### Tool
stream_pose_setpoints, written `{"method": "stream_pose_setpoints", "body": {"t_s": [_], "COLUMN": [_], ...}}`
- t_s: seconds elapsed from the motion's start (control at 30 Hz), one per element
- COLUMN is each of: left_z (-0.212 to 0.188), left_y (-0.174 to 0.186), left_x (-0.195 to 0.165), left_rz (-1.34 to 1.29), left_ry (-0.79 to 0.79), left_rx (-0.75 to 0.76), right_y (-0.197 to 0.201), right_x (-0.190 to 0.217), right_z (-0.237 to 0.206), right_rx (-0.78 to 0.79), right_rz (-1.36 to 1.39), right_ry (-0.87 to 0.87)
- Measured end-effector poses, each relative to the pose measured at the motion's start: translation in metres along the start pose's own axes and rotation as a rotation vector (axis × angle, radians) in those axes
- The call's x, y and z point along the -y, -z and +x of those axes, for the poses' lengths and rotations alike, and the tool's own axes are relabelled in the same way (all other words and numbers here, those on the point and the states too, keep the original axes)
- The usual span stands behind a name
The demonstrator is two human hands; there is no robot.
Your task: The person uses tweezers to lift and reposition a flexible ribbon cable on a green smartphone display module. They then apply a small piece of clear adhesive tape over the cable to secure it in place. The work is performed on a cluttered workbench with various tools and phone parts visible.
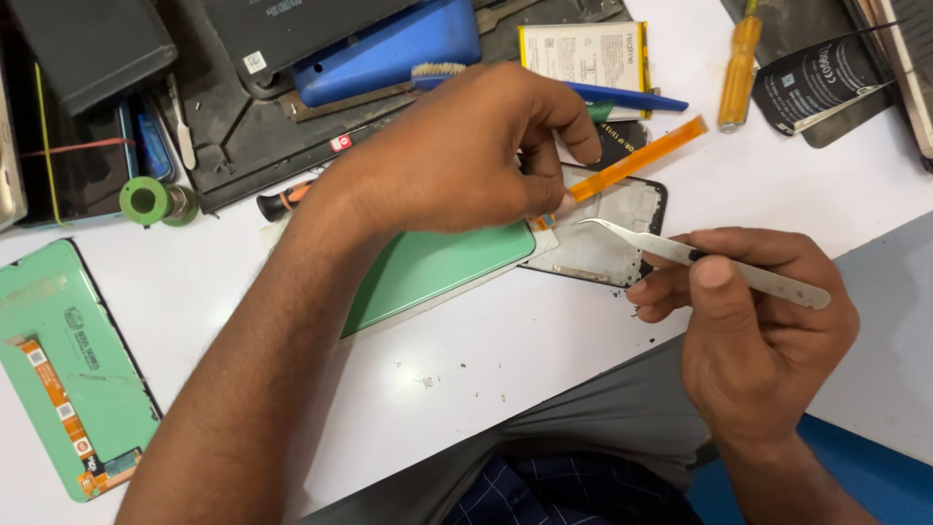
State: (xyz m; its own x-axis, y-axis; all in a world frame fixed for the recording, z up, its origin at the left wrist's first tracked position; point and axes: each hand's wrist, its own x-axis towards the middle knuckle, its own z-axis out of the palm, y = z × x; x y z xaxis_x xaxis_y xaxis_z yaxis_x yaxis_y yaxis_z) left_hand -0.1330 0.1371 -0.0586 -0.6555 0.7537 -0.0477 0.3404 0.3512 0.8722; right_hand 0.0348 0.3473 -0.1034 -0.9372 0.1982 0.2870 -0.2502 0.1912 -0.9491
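Note:
My left hand reaches across the white table and pinches the lower end of an orange flex ribbon that slants up to the right. Under it lies a phone frame with a green panel partly over its left side. My right hand holds curved metal tweezers, their tip pointing left over the frame, close to my left fingers.
A green phone screen with an orange flex lies at the left. At the back: a black mat with a blue case, a battery, a blue pen, a yellow screwdriver, a solder spool.

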Motion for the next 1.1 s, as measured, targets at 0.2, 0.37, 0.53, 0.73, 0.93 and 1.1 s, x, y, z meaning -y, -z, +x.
{"method": "stream_pose_setpoints", "body": {"t_s": [0.2,0.37,0.53,0.73,0.93,1.1], "left_z": [-0.001,-0.002,-0.002,-0.002,-0.001,-0.001], "left_y": [-0.001,-0.001,-0.001,-0.003,-0.003,-0.005], "left_x": [0.014,0.018,0.019,0.02,0.019,0.022], "left_rz": [0.012,0.002,0.001,0.023,0.042,0.047], "left_ry": [-0.04,-0.044,-0.04,-0.046,-0.028,-0.042], "left_rx": [0.0,-0.01,-0.003,-0.01,-0.009,-0.019], "right_y": [-0.014,-0.023,-0.026,-0.026,-0.026,-0.026], "right_x": [0.0,0.001,-0.003,-0.006,-0.005,-0.004], "right_z": [0.001,-0.007,-0.009,-0.009,-0.007,-0.005], "right_rx": [0.005,0.004,-0.001,0.004,0.006,0.023], "right_rz": [-0.056,-0.107,-0.175,-0.189,-0.179,-0.181], "right_ry": [0.032,0.064,0.107,0.115,0.116,0.117]}}
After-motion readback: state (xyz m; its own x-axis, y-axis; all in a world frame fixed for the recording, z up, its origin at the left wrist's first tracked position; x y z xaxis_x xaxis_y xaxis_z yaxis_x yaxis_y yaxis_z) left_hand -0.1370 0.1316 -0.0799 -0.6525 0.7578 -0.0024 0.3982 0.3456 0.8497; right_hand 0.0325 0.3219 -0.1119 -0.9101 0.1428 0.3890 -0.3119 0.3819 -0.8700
